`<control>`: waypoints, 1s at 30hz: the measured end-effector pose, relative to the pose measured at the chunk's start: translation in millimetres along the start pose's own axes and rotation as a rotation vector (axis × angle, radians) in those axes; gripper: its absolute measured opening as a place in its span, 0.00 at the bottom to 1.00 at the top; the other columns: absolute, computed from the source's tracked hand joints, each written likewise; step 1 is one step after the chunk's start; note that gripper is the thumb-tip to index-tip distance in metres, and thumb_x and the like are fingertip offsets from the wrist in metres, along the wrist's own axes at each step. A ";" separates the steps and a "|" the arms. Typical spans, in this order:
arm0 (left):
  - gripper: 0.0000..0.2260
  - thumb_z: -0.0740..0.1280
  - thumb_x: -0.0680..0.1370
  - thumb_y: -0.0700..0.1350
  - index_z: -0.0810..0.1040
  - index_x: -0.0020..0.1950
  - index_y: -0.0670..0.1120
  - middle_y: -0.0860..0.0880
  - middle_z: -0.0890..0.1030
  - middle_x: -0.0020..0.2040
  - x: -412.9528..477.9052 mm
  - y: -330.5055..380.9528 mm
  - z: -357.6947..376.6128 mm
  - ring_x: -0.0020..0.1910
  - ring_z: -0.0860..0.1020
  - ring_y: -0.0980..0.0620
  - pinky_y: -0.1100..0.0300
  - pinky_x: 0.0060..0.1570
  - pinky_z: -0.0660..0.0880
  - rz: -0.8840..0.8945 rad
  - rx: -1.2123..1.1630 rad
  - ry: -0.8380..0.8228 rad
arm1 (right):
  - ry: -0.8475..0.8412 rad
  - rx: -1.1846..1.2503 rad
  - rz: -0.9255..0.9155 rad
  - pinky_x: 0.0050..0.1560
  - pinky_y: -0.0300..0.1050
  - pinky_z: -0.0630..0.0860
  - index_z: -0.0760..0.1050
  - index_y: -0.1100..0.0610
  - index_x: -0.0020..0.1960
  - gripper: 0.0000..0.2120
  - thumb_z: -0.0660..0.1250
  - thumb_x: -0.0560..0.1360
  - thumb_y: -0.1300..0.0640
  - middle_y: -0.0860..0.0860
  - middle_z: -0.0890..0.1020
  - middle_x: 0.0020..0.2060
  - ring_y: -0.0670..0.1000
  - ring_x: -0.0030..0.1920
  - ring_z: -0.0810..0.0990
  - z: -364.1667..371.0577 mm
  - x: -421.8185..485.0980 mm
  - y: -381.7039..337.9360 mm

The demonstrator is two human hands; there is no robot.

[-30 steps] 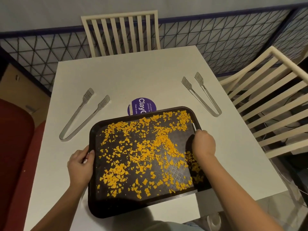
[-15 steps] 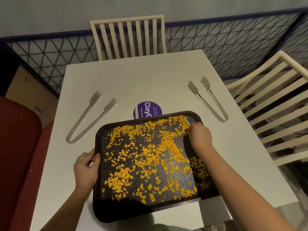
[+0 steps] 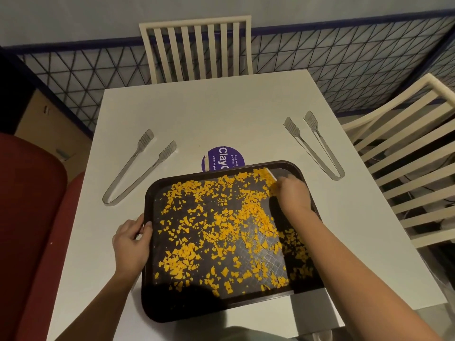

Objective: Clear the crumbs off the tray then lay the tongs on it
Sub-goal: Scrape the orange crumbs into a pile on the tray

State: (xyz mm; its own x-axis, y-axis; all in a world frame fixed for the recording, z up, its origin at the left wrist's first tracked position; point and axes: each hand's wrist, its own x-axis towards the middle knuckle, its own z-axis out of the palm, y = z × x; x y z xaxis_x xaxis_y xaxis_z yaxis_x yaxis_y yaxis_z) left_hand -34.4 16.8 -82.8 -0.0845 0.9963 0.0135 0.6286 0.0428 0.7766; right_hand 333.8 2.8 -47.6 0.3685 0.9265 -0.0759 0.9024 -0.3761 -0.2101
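A dark brown tray (image 3: 290, 166) lies on the white table, strewn with several orange crumbs (image 3: 216, 225). My left hand (image 3: 131, 242) grips the tray's left rim. My right hand (image 3: 293, 195) is over the tray's far right corner, closed on a thin white scraper (image 3: 270, 174) whose edge touches the crumbs there. One pair of metal tongs (image 3: 139, 168) lies on the table left of the tray. A second pair of tongs (image 3: 315, 145) lies to the right, beyond the tray.
A round purple sticker (image 3: 222, 157) shows just behind the tray. Cream slatted chairs stand at the far side (image 3: 197, 48) and the right side (image 3: 406, 153) of the table (image 3: 221, 107). A red seat (image 3: 29, 205) is at the left.
My right hand has moved with the scraper from the tray's right edge up to its far right corner. My left hand stays on the left rim.
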 end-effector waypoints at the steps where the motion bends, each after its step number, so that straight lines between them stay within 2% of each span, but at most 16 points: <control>1: 0.12 0.65 0.78 0.39 0.80 0.60 0.42 0.45 0.76 0.38 -0.1 0.1 0.1 0.42 0.73 0.46 0.77 0.39 0.66 0.005 0.007 0.005 | -0.012 0.000 -0.044 0.37 0.45 0.72 0.79 0.61 0.47 0.08 0.62 0.74 0.65 0.54 0.75 0.39 0.56 0.39 0.78 0.9 -1.8 -7.9; 4: 0.11 0.65 0.78 0.38 0.80 0.59 0.42 0.44 0.76 0.38 -0.2 0.5 0.1 0.42 0.73 0.46 0.74 0.41 0.66 0.017 0.019 0.007 | -0.061 0.015 -0.163 0.40 0.46 0.76 0.79 0.60 0.49 0.08 0.61 0.75 0.65 0.54 0.76 0.42 0.55 0.40 0.78 4.2 -9.0 -34.5; 7: 0.12 0.65 0.78 0.40 0.80 0.60 0.42 0.44 0.77 0.40 -0.1 0.1 0.2 0.44 0.74 0.45 0.57 0.48 0.71 -0.003 0.002 0.000 | -0.151 0.005 -0.312 0.42 0.48 0.77 0.79 0.59 0.53 0.10 0.63 0.75 0.64 0.53 0.73 0.41 0.57 0.41 0.78 7.3 -17.4 -58.3; 9: 0.12 0.65 0.78 0.40 0.80 0.60 0.42 0.44 0.77 0.40 -0.1 -1.4 0.9 0.45 0.74 0.45 0.52 0.48 0.72 -0.005 0.002 0.008 | -0.164 0.000 -0.373 0.40 0.48 0.76 0.79 0.57 0.56 0.11 0.63 0.75 0.64 0.52 0.71 0.40 0.57 0.40 0.78 7.1 -22.5 -61.4; 12: 0.11 0.66 0.77 0.39 0.81 0.59 0.42 0.44 0.77 0.38 1.9 -5.0 1.2 0.43 0.74 0.45 0.54 0.47 0.71 0.008 0.025 0.023 | -0.043 -0.001 -0.262 0.35 0.48 0.73 0.79 0.56 0.56 0.12 0.64 0.74 0.63 0.54 0.75 0.39 0.58 0.37 0.77 -0.4 -22.7 -37.3; 15: 0.11 0.66 0.77 0.39 0.81 0.59 0.43 0.45 0.77 0.38 3.5 -7.5 1.5 0.43 0.74 0.45 0.50 0.48 0.72 0.012 0.031 0.017 | 0.088 0.012 -0.030 0.33 0.47 0.70 0.82 0.61 0.47 0.09 0.64 0.72 0.65 0.58 0.77 0.37 0.62 0.35 0.77 -9.3 -17.1 9.6; 18: 0.12 0.67 0.77 0.40 0.81 0.60 0.43 0.46 0.77 0.38 4.5 -9.1 2.5 0.43 0.74 0.46 0.48 0.49 0.72 0.016 0.046 0.018 | 0.063 -0.016 0.019 0.32 0.47 0.69 0.82 0.65 0.43 0.07 0.65 0.70 0.67 0.58 0.74 0.34 0.63 0.35 0.77 -9.6 -10.6 29.7; 22: 0.12 0.67 0.78 0.42 0.80 0.61 0.46 0.46 0.77 0.39 5.3 -10.1 1.4 0.45 0.74 0.46 0.43 0.52 0.72 0.000 0.038 -0.001 | 0.026 -0.027 -0.157 0.32 0.48 0.71 0.82 0.62 0.48 0.09 0.65 0.71 0.66 0.57 0.77 0.35 0.60 0.34 0.77 -3.5 -0.1 7.4; 25: 0.12 0.66 0.78 0.44 0.80 0.61 0.48 0.48 0.76 0.38 5.4 -10.0 0.0 0.46 0.73 0.47 0.42 0.54 0.71 -0.008 0.033 -0.018 | -0.031 -0.044 -0.323 0.33 0.46 0.70 0.81 0.59 0.53 0.11 0.63 0.74 0.63 0.55 0.76 0.38 0.59 0.38 0.77 -1.8 8.0 -27.4; 28: 0.15 0.64 0.77 0.49 0.80 0.61 0.48 0.48 0.76 0.38 5.4 -7.5 -1.3 0.45 0.73 0.48 0.45 0.52 0.71 0.010 0.047 -0.022 | -0.120 -0.049 -0.433 0.36 0.44 0.68 0.80 0.58 0.54 0.10 0.62 0.76 0.61 0.54 0.75 0.41 0.58 0.41 0.78 0.7 12.2 -65.2; 30: 0.15 0.63 0.76 0.49 0.80 0.61 0.48 0.50 0.75 0.37 5.4 -5.4 -1.7 0.44 0.72 0.49 0.47 0.51 0.71 0.012 0.047 -0.023 | -0.140 -0.030 -0.499 0.37 0.44 0.70 0.80 0.57 0.53 0.09 0.63 0.76 0.61 0.54 0.76 0.43 0.56 0.42 0.78 4.0 12.3 -86.1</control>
State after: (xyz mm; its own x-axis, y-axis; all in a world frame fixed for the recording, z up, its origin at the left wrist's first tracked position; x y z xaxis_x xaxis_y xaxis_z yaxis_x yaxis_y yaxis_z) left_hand -39.5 21.8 -85.9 -0.0594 0.9982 0.0074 0.6650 0.0340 0.7460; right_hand 259.7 46.6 -34.3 -0.1396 0.9847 -0.1039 0.9675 0.1133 -0.2260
